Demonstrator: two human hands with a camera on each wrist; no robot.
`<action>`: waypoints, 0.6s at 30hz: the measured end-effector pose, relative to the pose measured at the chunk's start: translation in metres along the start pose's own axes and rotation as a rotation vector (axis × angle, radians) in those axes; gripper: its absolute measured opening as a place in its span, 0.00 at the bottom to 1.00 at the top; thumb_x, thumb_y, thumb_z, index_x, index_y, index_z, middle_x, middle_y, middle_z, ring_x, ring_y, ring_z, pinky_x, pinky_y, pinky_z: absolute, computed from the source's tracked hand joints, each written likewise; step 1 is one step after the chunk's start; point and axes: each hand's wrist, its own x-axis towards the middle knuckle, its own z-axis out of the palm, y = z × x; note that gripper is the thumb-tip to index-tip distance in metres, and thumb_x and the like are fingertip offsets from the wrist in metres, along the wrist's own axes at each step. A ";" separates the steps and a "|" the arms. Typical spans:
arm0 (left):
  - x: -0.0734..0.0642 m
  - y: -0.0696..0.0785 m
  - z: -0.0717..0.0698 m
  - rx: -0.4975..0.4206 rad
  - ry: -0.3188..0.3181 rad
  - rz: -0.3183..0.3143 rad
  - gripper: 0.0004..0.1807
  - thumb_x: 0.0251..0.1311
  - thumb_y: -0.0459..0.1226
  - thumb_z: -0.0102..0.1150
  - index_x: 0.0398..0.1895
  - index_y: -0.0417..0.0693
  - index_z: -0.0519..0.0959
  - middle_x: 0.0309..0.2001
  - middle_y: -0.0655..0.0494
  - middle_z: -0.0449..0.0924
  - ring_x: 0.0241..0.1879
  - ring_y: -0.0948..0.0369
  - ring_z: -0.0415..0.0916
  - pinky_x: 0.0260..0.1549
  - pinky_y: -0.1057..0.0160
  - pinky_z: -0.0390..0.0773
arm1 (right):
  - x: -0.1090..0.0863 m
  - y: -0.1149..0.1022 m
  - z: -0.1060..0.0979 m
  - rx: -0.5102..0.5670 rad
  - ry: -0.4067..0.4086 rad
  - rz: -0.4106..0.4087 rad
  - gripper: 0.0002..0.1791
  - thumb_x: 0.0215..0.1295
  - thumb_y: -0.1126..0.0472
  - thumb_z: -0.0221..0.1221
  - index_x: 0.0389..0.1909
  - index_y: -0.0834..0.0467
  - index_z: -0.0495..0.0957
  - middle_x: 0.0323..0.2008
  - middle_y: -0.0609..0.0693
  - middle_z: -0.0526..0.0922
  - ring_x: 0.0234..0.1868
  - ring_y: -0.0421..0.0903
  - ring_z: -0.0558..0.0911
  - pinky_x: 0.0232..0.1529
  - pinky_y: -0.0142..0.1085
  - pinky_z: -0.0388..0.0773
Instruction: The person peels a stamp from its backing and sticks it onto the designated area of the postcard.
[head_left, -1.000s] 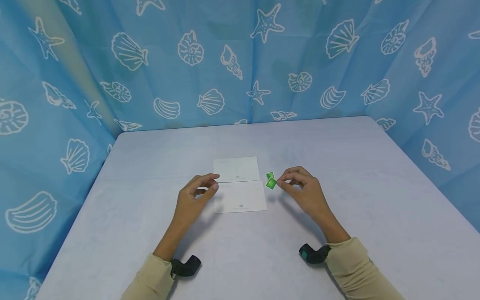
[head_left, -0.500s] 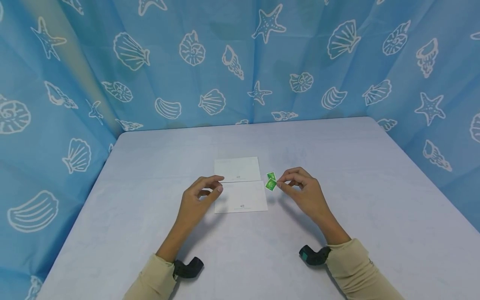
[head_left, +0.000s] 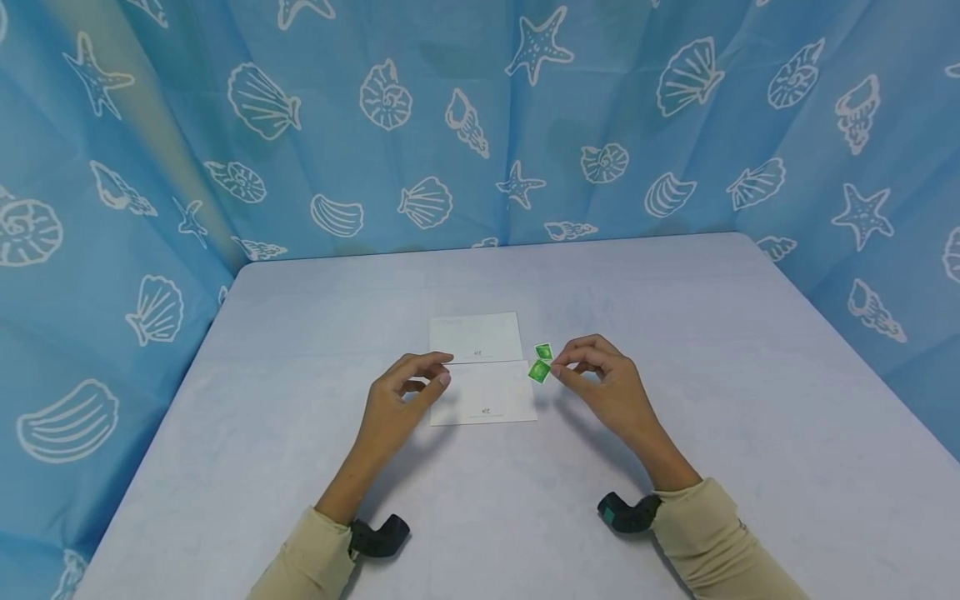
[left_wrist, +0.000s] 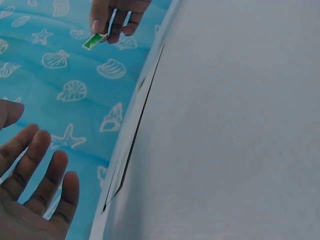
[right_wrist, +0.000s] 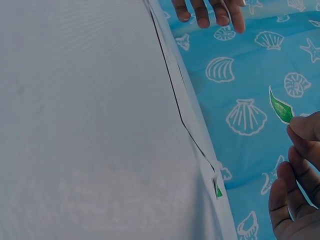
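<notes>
My right hand [head_left: 606,379] pinches a small green stamp-like piece with a white border [head_left: 539,371] between thumb and forefinger, raised over the table. It looks bent in the right wrist view, where the held green piece [right_wrist: 282,107] juts from the fingertips. A second green piece [head_left: 543,352] lies on the table just behind it. Two white envelope-like paper rectangles lie one behind the other, the rear one [head_left: 474,333] and the front one [head_left: 495,392], each with small print near its lower edge. My left hand [head_left: 405,396] hovers at their left side, fingers loosely bent, holding nothing.
A pale cloth covers the table [head_left: 300,333]. Behind it and along the sides hangs a blue curtain [head_left: 420,125] with white shells and starfish. Black wrist devices [head_left: 380,536] sit at both sleeve cuffs.
My left hand has drifted a little to the right over the papers. My right hand stays nearly in place, while the held green piece has shifted slightly left and nearer.
</notes>
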 end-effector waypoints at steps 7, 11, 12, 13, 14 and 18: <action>0.000 0.001 0.001 -0.004 -0.003 -0.007 0.14 0.68 0.46 0.63 0.55 0.60 0.83 0.44 0.63 0.81 0.47 0.65 0.77 0.48 0.55 0.78 | -0.006 -0.032 -0.002 -0.001 -0.013 -0.021 0.05 0.65 0.69 0.65 0.39 0.68 0.84 0.49 0.60 0.78 0.48 0.55 0.77 0.50 0.42 0.76; 0.000 0.001 0.002 -0.014 -0.002 -0.011 0.14 0.68 0.45 0.63 0.54 0.59 0.83 0.44 0.62 0.81 0.47 0.64 0.77 0.48 0.54 0.78 | -0.007 -0.033 -0.002 0.000 -0.009 -0.026 0.05 0.64 0.69 0.65 0.38 0.68 0.84 0.48 0.59 0.78 0.47 0.55 0.77 0.50 0.41 0.76; -0.001 0.002 0.002 -0.013 -0.002 -0.012 0.14 0.68 0.46 0.63 0.54 0.59 0.83 0.44 0.62 0.81 0.47 0.64 0.77 0.48 0.54 0.78 | -0.007 -0.033 -0.002 0.003 -0.009 -0.025 0.05 0.64 0.69 0.65 0.38 0.67 0.84 0.48 0.58 0.78 0.47 0.55 0.77 0.50 0.42 0.76; -0.001 0.002 0.002 -0.009 -0.004 -0.013 0.14 0.68 0.46 0.63 0.54 0.59 0.83 0.44 0.62 0.81 0.47 0.64 0.77 0.49 0.54 0.78 | -0.007 -0.033 -0.002 0.004 -0.008 -0.025 0.05 0.64 0.69 0.66 0.38 0.67 0.84 0.48 0.58 0.78 0.47 0.55 0.77 0.50 0.42 0.76; -0.001 0.002 0.002 -0.007 -0.005 -0.014 0.14 0.68 0.46 0.63 0.54 0.59 0.83 0.45 0.62 0.81 0.47 0.65 0.77 0.49 0.54 0.78 | -0.007 -0.032 -0.002 0.006 -0.008 -0.026 0.05 0.64 0.69 0.66 0.38 0.67 0.84 0.48 0.58 0.78 0.47 0.55 0.77 0.50 0.43 0.76; -0.001 0.004 0.002 0.000 -0.011 -0.017 0.14 0.68 0.47 0.63 0.55 0.61 0.83 0.45 0.63 0.81 0.47 0.65 0.77 0.49 0.56 0.79 | -0.007 -0.031 -0.001 0.015 -0.012 -0.030 0.05 0.64 0.69 0.66 0.38 0.67 0.84 0.48 0.59 0.78 0.47 0.57 0.77 0.50 0.42 0.76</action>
